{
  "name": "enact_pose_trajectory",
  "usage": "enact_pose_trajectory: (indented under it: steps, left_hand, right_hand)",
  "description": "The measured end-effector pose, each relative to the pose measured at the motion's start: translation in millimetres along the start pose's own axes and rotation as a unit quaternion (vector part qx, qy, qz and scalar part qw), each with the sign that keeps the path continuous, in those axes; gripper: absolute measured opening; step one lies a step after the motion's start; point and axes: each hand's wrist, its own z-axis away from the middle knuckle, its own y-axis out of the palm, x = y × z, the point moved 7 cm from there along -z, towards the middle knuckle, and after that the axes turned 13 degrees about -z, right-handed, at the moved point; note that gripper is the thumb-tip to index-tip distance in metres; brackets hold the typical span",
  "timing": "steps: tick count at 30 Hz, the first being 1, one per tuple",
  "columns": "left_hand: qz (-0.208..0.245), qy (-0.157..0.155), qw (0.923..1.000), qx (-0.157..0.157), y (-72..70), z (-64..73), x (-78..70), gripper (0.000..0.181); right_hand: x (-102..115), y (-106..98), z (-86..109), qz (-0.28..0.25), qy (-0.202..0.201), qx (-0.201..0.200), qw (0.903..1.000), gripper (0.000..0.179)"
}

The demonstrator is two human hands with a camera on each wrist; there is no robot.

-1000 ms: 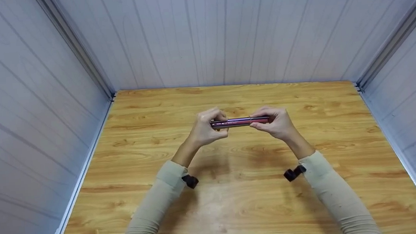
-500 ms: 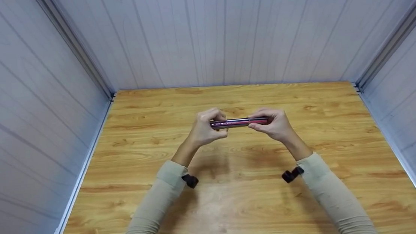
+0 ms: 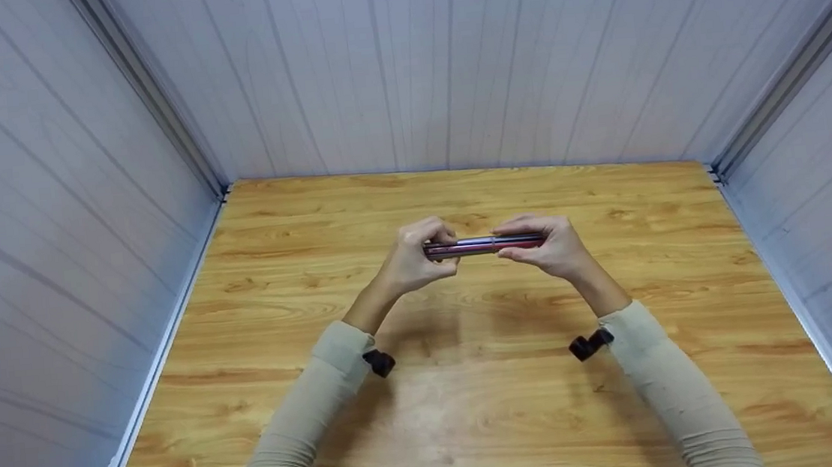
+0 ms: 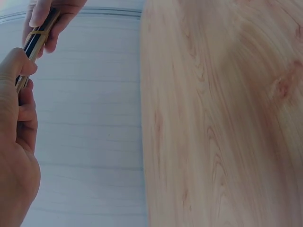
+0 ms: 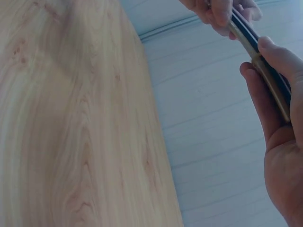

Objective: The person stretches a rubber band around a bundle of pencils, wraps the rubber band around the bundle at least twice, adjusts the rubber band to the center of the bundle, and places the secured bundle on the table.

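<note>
A slim bundle of shiny pencil-like sticks (image 3: pixel 474 246) in purple, red and dark tones lies crosswise between both hands, raised above the table. In the left wrist view, a thin yellowish band (image 4: pixel 39 32) wraps the bundle, close to the right hand's fingertips. My left hand (image 3: pixel 418 252) pinches the left end between curled fingers and thumb. At the other end my right hand (image 3: pixel 549 246) grips with its thumb on the near side and fingers on the far side. A gold-coloured stick (image 5: pixel 270 82) shows along one side in the right wrist view. Both ends are partly hidden by the hands.
A wood-grain table (image 3: pixel 476 409) spreads beneath the arms. Pale panelled walls (image 3: pixel 416 68) close it in at the back and both sides. Small black cameras (image 3: pixel 380 363) stick out at the wrists below light sleeves.
The bundle's visible colours and highlights have shifted, with purple now along the upper side. My right fingers moved slightly left, then the hand back right. The left hand stays almost in place.
</note>
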Motion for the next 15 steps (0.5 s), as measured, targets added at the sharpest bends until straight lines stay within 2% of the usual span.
enact_pose_trajectory:
  steps: [3,7,12,15]
  left_hand:
    - [0.007,0.000,1.0000,-0.006,-2.4,-0.4,0.0,0.020]
    - [0.020,0.001,0.9998,0.002,0.1,-1.2,-2.8,0.020]
    - [0.007,-0.006,0.9999,0.005,3.8,-4.0,-5.1,0.018]
    - [-0.003,-0.004,0.9999,0.010,5.4,-4.6,-6.0,0.016]
  right_hand:
    - [2,-1,-2.8,0.008,-0.009,0.006,0.9999,0.027]
    - [2,3,-4.6,0.018,-0.022,0.010,0.9996,0.022]
    - [3,8,-4.1,0.008,-0.045,-0.005,0.9990,0.023]
    - [3,12,-4.4,-0.002,-0.054,0.001,0.9986,0.024]
